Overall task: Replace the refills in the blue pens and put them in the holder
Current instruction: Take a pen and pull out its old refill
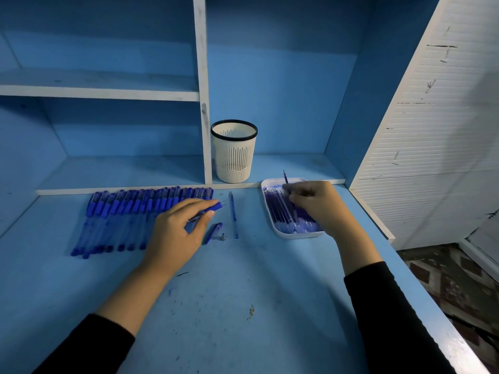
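A row of several blue pens [129, 211] lies side by side on the blue desk at the left. My left hand [178, 230] holds a pen barrel [213, 207] between thumb and fingers at the row's right end. A blue cap [214, 232], a small metal tip [223, 237] and a loose refill [233, 214] lie just right of that hand. My right hand [318, 203] pinches a refill [285, 177] over the white tray [272, 228] full of blue refills. The white slotted holder [233, 152] stands upright behind, with no pens showing above its rim.
A white shelf divider [205, 130] rises just left of the holder. A low white ledge [135, 190] runs behind the pens. The desk's right edge [421, 295] drops to a patterned floor. A white slatted panel [432, 130] stands at the right.
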`<state>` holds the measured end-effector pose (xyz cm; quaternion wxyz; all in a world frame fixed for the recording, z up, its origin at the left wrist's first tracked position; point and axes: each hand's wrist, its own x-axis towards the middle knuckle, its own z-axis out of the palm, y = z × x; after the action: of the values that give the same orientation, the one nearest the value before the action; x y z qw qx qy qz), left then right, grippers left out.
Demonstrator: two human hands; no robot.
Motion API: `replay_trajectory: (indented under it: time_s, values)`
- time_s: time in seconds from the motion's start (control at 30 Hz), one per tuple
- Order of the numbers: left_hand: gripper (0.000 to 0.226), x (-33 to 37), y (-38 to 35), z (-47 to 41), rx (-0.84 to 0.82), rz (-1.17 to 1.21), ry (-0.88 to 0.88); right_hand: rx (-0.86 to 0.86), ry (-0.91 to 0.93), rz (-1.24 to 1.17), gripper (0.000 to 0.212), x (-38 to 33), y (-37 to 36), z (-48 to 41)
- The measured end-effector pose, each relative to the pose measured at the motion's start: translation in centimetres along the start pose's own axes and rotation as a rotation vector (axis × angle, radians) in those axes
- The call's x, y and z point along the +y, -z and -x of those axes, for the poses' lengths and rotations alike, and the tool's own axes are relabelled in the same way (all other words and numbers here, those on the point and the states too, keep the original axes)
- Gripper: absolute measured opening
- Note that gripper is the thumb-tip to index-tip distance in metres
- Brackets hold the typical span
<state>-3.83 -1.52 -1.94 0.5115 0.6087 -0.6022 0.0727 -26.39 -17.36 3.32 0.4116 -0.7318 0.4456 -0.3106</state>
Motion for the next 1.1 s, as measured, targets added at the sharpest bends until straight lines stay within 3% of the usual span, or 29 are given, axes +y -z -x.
replay_trajectory:
  time_s: [0.13, 0.33, 0.9, 1.1]
  values:
    - [0.024, 1.0, -0.1, 0.1, 0.050, 0.115, 0.019, -0.058, -0.066, -0.569, 0.017, -1.6, -2.0, 0.7]
    - [0.023, 1.7, 0.1, 0.3, 0.055, 0.255, 0.125, -0.040, -0.201, -1.028, 0.012, -3.0, -5.5, 1.7]
    - [0.025, 1.9, 0.2, 0.6, 0.042, 0.272, 0.139, 0.136, -0.118, -0.970, 0.013, -3.3, -7.3, 2.4]
    - [0.025, 1.2, 0.2, 0.6, 0.068, 0.254, 0.164, 0.217, 0.132, -0.732, 0.011, -4.0, -7.1, 3.2]
